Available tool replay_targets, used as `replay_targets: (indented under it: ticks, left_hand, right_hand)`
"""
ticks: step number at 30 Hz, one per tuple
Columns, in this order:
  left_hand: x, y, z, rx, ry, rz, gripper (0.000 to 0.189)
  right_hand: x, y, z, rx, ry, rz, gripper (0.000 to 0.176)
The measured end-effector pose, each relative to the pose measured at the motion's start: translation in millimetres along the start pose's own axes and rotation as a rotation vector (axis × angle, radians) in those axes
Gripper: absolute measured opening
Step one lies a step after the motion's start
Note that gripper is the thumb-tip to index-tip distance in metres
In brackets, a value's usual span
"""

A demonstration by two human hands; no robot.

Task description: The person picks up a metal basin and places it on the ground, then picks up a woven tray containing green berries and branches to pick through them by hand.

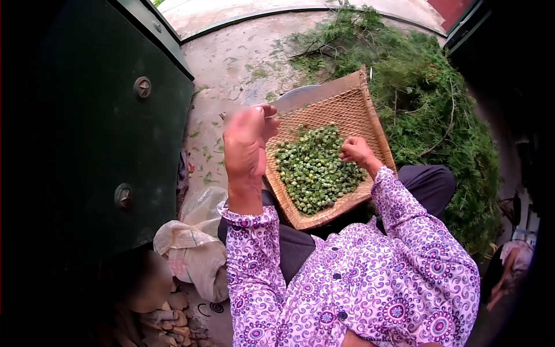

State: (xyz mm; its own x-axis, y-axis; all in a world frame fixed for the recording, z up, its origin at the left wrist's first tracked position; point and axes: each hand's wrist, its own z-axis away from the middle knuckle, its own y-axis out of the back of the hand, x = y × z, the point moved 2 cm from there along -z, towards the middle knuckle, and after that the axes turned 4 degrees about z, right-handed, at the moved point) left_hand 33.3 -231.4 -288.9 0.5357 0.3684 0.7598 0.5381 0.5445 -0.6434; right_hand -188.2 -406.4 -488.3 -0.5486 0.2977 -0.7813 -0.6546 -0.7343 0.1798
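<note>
My right hand (pixel 357 151) rests knuckles-up on the heap of small green ridged pods (pixel 315 170), fingertips bent down and drawn together at the heap's near-right edge. I cannot tell whether a pod is actually nipped between them. My left hand (pixel 247 144) is lifted off to the left of the heap, above the tray's left rim. It is blurred, with thumb and fingers curled in close at the top, and I cannot tell whether anything is between them.

The pods lie under and just left of my right fingertips, piled in the middle of the flat square tray of brown woven cane (pixel 324 113). The tray sits tilted across my lap on my dark trousers (pixel 430 182).

I judge the pods to be light, firm and a bit rolly. One is best taken with thumb and two fingertips across its middle, gently, since a hard pinch might bruise it. The tray looks stiff but light, and its thick bound rim is the place to hold it.

Beyond my right hand a big mound of feathery green cuttings (pixel 428 110) covers the ground. Left of my left hand stands a dark green metal panel with round bolts (pixel 98 133), and below that wrist lies a crumpled pale plastic bag (pixel 193 248).
</note>
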Motion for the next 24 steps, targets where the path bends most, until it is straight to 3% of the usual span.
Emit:
replay_targets:
  ticks: [6, 9, 14, 19, 24]
  left_hand:
    - [-8, -3, -2, -0.002, 0.046, -0.026, 0.014]
    - [-11, -5, -3, -0.011, 0.051, -0.038, 0.014]
    - [-8, -13, -4, -0.022, 0.051, -0.024, 0.013]
    - [-15, -21, -10, -0.042, 0.06, -0.043, 0.012]
    - [-18, -21, -10, -0.051, 0.052, -0.072, 0.012]
  right_hand:
    - [-4, 0, 21, -0.152, 0.002, -0.128, 0.005]
    - [1, -8, 20, -0.104, 0.185, 0.515, 0.008]
    - [8, -57, 41, -0.153, 0.732, 0.803, 0.006]
    - [1, -101, 66, -0.186, 0.873, 1.222, 0.006]
    - [7, -97, 49, -0.163, 0.773, 1.304, 0.009]
